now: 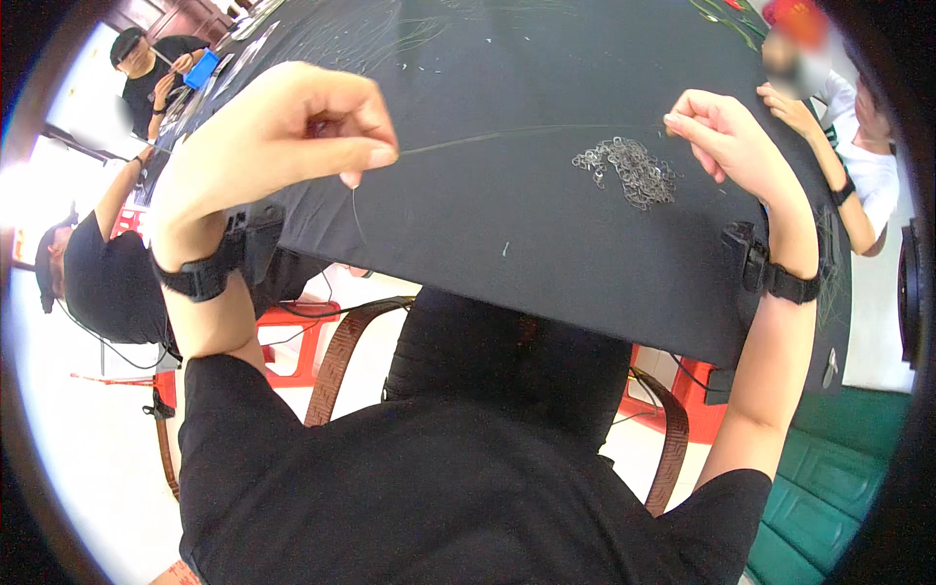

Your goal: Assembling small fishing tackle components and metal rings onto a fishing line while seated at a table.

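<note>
A thin, pale greenish line runs across between my two hands, bowed slightly upward. My left hand pinches it between thumb and fingers, and a short loose end hangs below those fingers. At the right, my right hand is closed in a pinch where the line's other end reaches it. Just left of that hand, a heap of small grey wire pieces, looped like rings or hooks, lies on the black-covered table. Neither hand touches the heap. Both wrists carry black straps with small devices.
More loose strands lie along the far side of the table. A person with a blue box works at the far left, another sits nearer left, and others are at the right. Red stools and a chair's brown armrests flank my lap.
</note>
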`<state>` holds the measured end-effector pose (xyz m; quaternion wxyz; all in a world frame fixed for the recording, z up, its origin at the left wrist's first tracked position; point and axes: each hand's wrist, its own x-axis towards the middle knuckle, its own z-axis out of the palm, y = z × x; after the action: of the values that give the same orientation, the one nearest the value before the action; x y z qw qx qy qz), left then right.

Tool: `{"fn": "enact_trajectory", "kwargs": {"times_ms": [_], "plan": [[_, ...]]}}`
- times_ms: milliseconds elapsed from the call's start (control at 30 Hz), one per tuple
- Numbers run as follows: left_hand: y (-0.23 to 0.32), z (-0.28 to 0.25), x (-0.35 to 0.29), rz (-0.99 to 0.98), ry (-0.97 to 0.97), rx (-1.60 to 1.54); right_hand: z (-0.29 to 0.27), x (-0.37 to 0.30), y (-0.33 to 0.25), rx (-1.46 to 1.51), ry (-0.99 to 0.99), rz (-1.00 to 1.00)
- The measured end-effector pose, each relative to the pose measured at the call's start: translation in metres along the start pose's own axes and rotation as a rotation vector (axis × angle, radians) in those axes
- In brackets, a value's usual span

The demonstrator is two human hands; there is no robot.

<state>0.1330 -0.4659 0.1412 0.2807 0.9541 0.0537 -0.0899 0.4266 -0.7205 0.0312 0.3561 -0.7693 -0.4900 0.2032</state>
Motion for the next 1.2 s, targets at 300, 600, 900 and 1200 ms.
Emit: {"fn": "enact_trajectory", "kwargs": {"times_ms": [300,600,900,1200], "plan": [[0.013,0.077,0.108,0.377,0.235,-0.350,0.008,-0.011,-0.030,-0.117,-0.002,-0.001],[0.006,0.116,0.177,0.107,-0.209,-1.065,0.013,-0.018,-0.029,0.080,0.051,0.040],[-0.001,0.112,0.175,0.073,-0.228,-1.037,0.028,-0.012,-0.051,0.095,0.047,0.097],[-0.002,0.112,0.173,0.128,-0.233,-1.048,0.023,-0.014,-0.048,0.050,0.111,0.073]]}}
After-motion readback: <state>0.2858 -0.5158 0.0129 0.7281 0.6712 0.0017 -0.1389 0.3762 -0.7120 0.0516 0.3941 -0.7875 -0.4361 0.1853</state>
